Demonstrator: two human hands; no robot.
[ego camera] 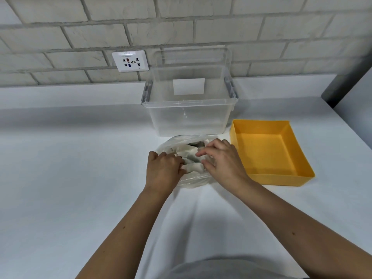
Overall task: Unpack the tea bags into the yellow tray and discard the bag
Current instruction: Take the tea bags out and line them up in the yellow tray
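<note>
the white table [80, 178] carries a clear bin [189, 117] and the yellow tray [281, 180] to its right. the plastic bag [193, 181], tea bags [191, 153] inside, lies before the bin, beside the tray. the left hand [164, 170] grips its left edge; the right hand [223, 160] curls its fingers into the opening, grasp indeterminable.

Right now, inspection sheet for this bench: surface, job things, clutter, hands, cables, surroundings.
Surface: white table, no spills seen.
Job's things: plastic bag open, tea bags inside; yellow tray to its right, no tea bags in it.
Clutter: clear bin behind the bag.
Hands: left hand grips the bag's edge; right hand reaches among the tea bags, grip unclear.
Cables: nothing seen.
Surroundings: brick wall with a wall socket.
</note>
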